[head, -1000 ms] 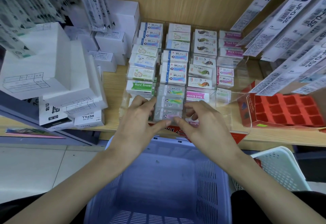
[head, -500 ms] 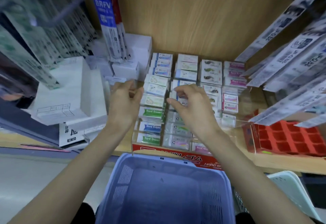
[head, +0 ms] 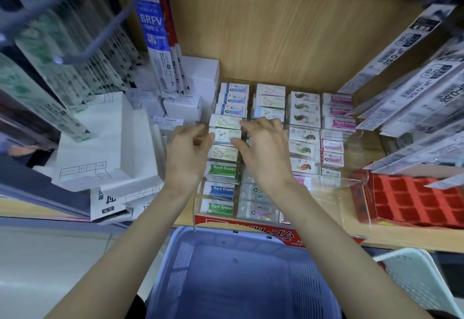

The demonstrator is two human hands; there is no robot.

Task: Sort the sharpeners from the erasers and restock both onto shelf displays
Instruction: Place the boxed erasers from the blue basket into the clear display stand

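A clear tiered eraser display (head: 324, 194) on the wooden shelf holds several columns of boxed erasers. My left hand (head: 187, 154) and my right hand (head: 263, 153) meet over the leftmost column. Between them sits a pale boxed eraser (head: 227, 135). My left fingertips touch its left end and my right thumb and fingers curl at its right end. Green and blue "Hard Eraser" boxes (head: 222, 169) lie below in the same column. No sharpener shows.
A blue plastic basket (head: 241, 276) sits below the shelf edge, a white basket (head: 416, 276) to its right. White boxes (head: 105, 143) stack at left. A red compartment tray (head: 414, 198) stands at right. Hanging refill packs (head: 414, 87) crowd both upper sides.
Both hands rose from the front row of the display to its middle rows and now close on a pale eraser box in the left column. The view tilted up.
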